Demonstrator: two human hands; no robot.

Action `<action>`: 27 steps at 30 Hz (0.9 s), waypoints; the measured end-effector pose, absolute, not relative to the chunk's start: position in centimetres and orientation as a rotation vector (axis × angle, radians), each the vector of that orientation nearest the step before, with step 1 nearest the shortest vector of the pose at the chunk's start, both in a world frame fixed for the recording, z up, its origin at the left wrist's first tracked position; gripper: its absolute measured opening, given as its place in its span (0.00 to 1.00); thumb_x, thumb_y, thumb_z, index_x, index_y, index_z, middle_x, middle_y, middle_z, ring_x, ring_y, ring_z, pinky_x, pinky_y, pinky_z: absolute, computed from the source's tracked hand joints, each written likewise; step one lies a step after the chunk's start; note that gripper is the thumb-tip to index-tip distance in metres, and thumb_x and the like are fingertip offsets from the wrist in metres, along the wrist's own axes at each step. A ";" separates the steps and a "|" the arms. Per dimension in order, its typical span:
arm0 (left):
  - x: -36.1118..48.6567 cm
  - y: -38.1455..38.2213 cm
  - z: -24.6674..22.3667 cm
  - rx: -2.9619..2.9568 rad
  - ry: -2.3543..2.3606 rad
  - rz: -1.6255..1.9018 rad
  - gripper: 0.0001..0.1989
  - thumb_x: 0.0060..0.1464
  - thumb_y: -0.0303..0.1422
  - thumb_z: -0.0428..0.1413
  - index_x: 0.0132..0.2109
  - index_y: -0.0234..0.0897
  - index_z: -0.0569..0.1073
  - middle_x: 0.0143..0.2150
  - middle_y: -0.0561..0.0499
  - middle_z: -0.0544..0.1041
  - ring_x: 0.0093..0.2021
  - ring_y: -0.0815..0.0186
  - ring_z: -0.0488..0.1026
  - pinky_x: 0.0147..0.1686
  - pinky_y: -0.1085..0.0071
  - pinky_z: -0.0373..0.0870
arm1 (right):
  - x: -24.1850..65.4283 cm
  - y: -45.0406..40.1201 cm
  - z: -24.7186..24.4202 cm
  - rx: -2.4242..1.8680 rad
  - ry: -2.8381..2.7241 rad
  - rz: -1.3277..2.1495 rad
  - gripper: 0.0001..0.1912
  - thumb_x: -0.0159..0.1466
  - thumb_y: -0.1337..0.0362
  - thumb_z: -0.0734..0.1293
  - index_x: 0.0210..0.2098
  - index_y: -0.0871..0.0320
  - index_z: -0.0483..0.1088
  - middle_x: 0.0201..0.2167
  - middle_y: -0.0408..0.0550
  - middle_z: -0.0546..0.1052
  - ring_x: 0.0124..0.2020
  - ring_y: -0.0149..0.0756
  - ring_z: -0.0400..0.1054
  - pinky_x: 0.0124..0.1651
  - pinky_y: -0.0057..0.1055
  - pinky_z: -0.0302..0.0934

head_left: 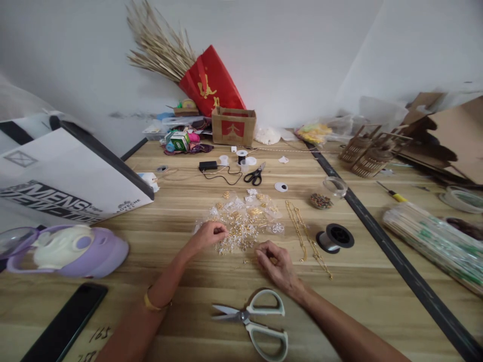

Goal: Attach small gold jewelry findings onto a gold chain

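- The bead pile (241,236), a loose scatter of clear and gold-coloured pieces, lay on the wooden counter (188,311), between and just beyond the two hands.
- The left hand (210,233) was at the left edge of the bead pile, its fingers curled and the thumb drawn in toward them; whether a bead sat between the tips could not be told.
- The right hand (277,261) rested on the near right side of the bead pile, fingers bent inward; a thin gold strand (247,261) lay by its fingertips, and its grip on it could not be made out.
- Small clear bags (234,204) with gold and white pieces lay along the far side of the bead pile.
- Right of the bead pile stretched gold chains (311,245), with a wire spool (335,238) past them and a container of multicoloured beads (320,201) farther back.
- Pale-handled scissors (243,317) lay open on the near side of the bead pile.
- Beyond the bead pile were black-handled scissors (255,176) and a black box (208,165) with a cable.
- Well to the left of the bead pile lay a purple and white bottle (81,251), with a dark phone (64,322) nearer the person.
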State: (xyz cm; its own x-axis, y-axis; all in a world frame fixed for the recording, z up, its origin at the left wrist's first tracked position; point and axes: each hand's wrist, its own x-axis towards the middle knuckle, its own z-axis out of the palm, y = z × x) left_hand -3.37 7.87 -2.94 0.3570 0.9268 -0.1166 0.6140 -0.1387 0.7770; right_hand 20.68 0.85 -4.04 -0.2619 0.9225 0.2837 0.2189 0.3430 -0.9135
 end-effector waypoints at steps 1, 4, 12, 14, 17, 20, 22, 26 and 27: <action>-3.4 7.8 -2.9 1.826 1.325 0.523 0.11 0.48 0.36 0.54 0.29 0.31 0.74 0.25 0.51 0.74 0.26 0.69 0.68 0.27 0.75 0.63 | 20.7 0.9 -4.0 -1.023 -1.708 0.982 0.11 0.64 0.61 0.59 0.28 0.59 0.65 0.19 0.41 0.65 0.21 0.28 0.57 0.25 0.24 0.54; -3.4 7.6 -2.4 1.743 1.268 0.558 0.12 0.48 0.37 0.55 0.29 0.31 0.73 0.23 0.52 0.73 0.24 0.70 0.68 0.26 0.76 0.63 | 20.7 0.8 -4.0 -1.008 -1.700 0.988 0.10 0.64 0.62 0.60 0.28 0.59 0.65 0.19 0.40 0.64 0.21 0.28 0.57 0.25 0.24 0.54; -3.1 6.9 -2.1 1.472 1.193 0.595 0.15 0.45 0.40 0.59 0.30 0.30 0.71 0.26 0.48 0.77 0.25 0.70 0.72 0.28 0.74 0.69 | 20.7 0.8 -4.0 -1.018 -1.713 1.014 0.10 0.65 0.61 0.59 0.29 0.59 0.65 0.19 0.40 0.64 0.21 0.28 0.56 0.24 0.25 0.53; -3.1 6.8 -2.1 1.455 1.183 0.589 0.15 0.46 0.40 0.60 0.30 0.30 0.70 0.27 0.48 0.77 0.25 0.70 0.72 0.28 0.73 0.70 | 20.7 0.8 -4.0 -1.017 -1.711 1.007 0.10 0.65 0.61 0.59 0.28 0.59 0.64 0.19 0.40 0.63 0.21 0.28 0.56 0.24 0.24 0.53; -3.1 6.7 -2.1 1.441 1.161 0.574 0.14 0.46 0.40 0.60 0.30 0.31 0.70 0.25 0.49 0.76 0.24 0.70 0.72 0.27 0.74 0.69 | 20.7 0.8 -4.0 -1.009 -1.708 1.004 0.10 0.64 0.61 0.59 0.28 0.59 0.64 0.19 0.40 0.64 0.21 0.28 0.57 0.24 0.24 0.53; -3.1 6.6 -2.2 1.438 1.147 0.565 0.14 0.46 0.39 0.60 0.30 0.31 0.69 0.23 0.51 0.75 0.23 0.71 0.70 0.26 0.75 0.67 | 20.7 0.8 -3.9 -1.010 -1.713 0.995 0.10 0.64 0.62 0.59 0.28 0.59 0.64 0.19 0.40 0.65 0.21 0.28 0.57 0.24 0.24 0.53; -3.0 6.6 -2.3 1.443 1.158 0.567 0.14 0.46 0.39 0.60 0.30 0.31 0.69 0.22 0.52 0.74 0.22 0.71 0.70 0.25 0.75 0.67 | 20.7 0.8 -4.0 -1.017 -1.716 0.984 0.10 0.64 0.62 0.59 0.28 0.59 0.65 0.19 0.41 0.65 0.21 0.28 0.57 0.24 0.24 0.53; -2.8 6.8 -2.4 1.478 1.172 0.568 0.13 0.47 0.38 0.59 0.31 0.32 0.69 0.23 0.52 0.74 0.24 0.71 0.70 0.26 0.75 0.67 | 20.8 0.8 -4.0 -1.035 -1.714 0.976 0.10 0.64 0.62 0.60 0.29 0.59 0.65 0.20 0.41 0.66 0.21 0.28 0.58 0.25 0.24 0.53; -2.7 6.8 -2.4 1.489 1.167 0.564 0.12 0.47 0.38 0.59 0.31 0.31 0.70 0.23 0.52 0.74 0.24 0.71 0.70 0.26 0.75 0.67 | 20.8 0.8 -4.0 -1.040 -1.715 0.974 0.10 0.64 0.62 0.60 0.29 0.59 0.66 0.20 0.41 0.66 0.21 0.28 0.58 0.25 0.25 0.54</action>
State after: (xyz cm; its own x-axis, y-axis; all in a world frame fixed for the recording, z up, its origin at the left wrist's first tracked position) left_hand -2.74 6.81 -2.40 0.4001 0.8834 -0.2439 0.3580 0.0943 0.9290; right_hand 20.80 0.84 -4.05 -0.2616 0.9237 0.2798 0.2333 0.3418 -0.9104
